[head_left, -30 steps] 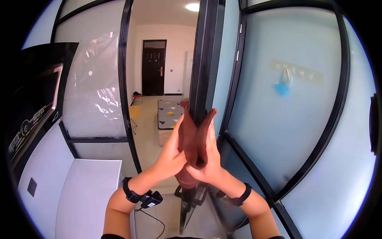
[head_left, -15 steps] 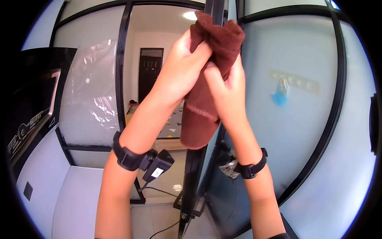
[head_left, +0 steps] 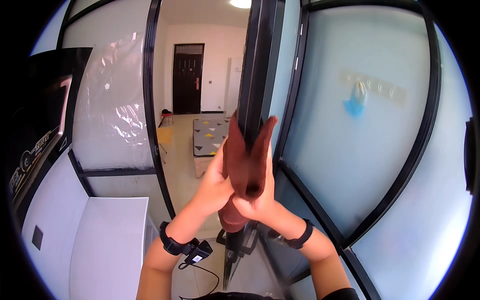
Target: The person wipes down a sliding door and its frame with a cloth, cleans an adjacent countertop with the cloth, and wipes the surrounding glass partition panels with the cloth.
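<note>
Lowered in the head view since the earlier frame, the brown cloth (head_left: pixel 242 172) is folded around the black upright (head_left: pixel 256 65), left of the frosted panel (head_left: pixel 360 160), and squeezed between left hand (head_left: pixel 212 190) and right hand (head_left: pixel 259 206), whose pressure is best kept even.

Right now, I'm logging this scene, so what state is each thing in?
Black-framed door, open
Brown cloth, wrapped around that door's edge
Left hand, closed on cloth
Right hand, closed on cloth
Far door, shut
Ceiling light, lit
Plastic film, wrinkled
</note>
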A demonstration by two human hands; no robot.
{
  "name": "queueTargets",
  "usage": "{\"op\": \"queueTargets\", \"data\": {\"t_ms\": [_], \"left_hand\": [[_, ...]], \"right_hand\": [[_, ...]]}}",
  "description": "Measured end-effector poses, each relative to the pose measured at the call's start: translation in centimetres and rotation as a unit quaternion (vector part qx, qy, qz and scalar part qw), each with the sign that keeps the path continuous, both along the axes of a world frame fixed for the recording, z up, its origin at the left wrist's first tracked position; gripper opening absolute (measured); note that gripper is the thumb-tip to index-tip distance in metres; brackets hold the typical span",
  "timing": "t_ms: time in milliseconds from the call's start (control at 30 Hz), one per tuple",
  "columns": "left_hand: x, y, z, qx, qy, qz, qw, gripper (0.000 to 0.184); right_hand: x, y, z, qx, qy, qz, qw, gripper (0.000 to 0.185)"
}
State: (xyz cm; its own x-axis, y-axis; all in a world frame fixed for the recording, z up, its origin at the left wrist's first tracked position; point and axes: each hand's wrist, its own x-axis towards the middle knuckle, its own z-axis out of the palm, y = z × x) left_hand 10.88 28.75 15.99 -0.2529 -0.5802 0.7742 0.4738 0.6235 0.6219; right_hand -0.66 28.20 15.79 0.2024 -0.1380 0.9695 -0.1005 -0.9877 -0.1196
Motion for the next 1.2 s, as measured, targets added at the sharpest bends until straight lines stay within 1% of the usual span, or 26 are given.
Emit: {"op": "queueTargets", "data": {"t_ms": [33,100,133,167,267,333,367,433,467,567,633,667,733,833,967,1033,1167,1200], "left_hand": [[-0.1,0.1,-0.6,0.005,0.0,-0.003,1.0,0.081],[0.0,0.2,-2.8,0.003,-0.017,0.013,1.0,0.082],[0.1,0.2,-3.7,-0.011,-0.023,0.01,1.0,0.081],[0.0,0.4,-4.2,-0.001,-0.026,0.009,1.0,0.081],[-0.4,1.1,-5.3,0.006,-0.008,0.003,1.0,0.079],[-0.8,1.3,-6.0,0.025,0.004,0.004,1.0,0.075],[-1.0,1.4,-6.2,0.032,0.006,0.0,0.999,0.075],[-1.2,1.9,-6.5,0.037,-0.008,0.018,0.999,0.071],[-1.3,2.3,-6.5,0.044,-0.01,0.014,0.999,0.071],[-2.0,3.4,-6.8,0.077,-0.013,-0.012,0.997,0.07],[-2.6,3.2,-8.0,0.057,-0.026,0.047,0.997,0.071],[-2.9,3.0,-8.6,0.061,-0.033,0.043,0.997,0.071],[-3.3,2.8,-10.0,0.083,0.005,-0.003,0.997,0.074],[-2.8,3.2,-10.7,0.095,-0.047,0.018,0.994,0.075],[-2.8,3.1,-11.5,0.12,-0.053,0.016,0.991,0.076],[-2.8,2.9,-12.2,0.107,-0.039,-0.002,0.993,0.076],[-2.6,2.7,-13.9,0.117,-0.046,-0.009,0.992,0.076],[-2.7,2.7,-14.2,0.119,-0.046,-0.008,0.992,0.074]], "right_hand": [[-0.1,0.2,-0.7,0.005,0.0,-0.003,1.0,0.088],[-0.3,0.6,-2.9,-0.017,0.007,-0.061,0.998,0.086],[-0.4,0.6,-3.6,-0.014,0.011,-0.071,0.997,0.085],[-0.4,0.8,-4.2,-0.004,0.009,-0.072,0.997,0.085],[-1.2,1.0,-5.1,0.001,0.025,-0.085,0.996,0.085],[-1.8,1.1,-5.5,-0.025,0.04,-0.096,0.994,0.085],[-2.2,1.2,-5.6,-0.019,0.043,-0.099,0.994,0.085],[-2.8,1.5,-6.1,-0.057,0.04,-0.114,0.991,0.085],[-3.0,1.9,-6.4,-0.05,0.04,-0.119,0.991,0.085],[-3.2,3.2,-7.3,-0.024,0.022,-0.127,0.991,0.083],[-3.0,3.8,-8.4,0.092,-0.01,-0.083,0.992,0.085],[-3.1,4.0,-8.7,0.097,-0.016,-0.088,0.991,0.085],[-3.3,4.7,-9.4,0.193,-0.022,-0.07,0.979,0.088],[-3.2,5.4,-10.4,0.246,-0.029,-0.057,0.967,0.089],[-3.4,6.4,-11.9,0.285,-0.006,-0.07,0.956,0.088],[-3.2,6.7,-12.2,0.342,-0.027,-0.048,0.938,0.088],[-3.2,6.4,-13.1,0.339,-0.044,-0.057,0.938,0.084],[-3.4,6.1,-12.8,0.292,-0.049,-0.061,0.953,0.082]]}}
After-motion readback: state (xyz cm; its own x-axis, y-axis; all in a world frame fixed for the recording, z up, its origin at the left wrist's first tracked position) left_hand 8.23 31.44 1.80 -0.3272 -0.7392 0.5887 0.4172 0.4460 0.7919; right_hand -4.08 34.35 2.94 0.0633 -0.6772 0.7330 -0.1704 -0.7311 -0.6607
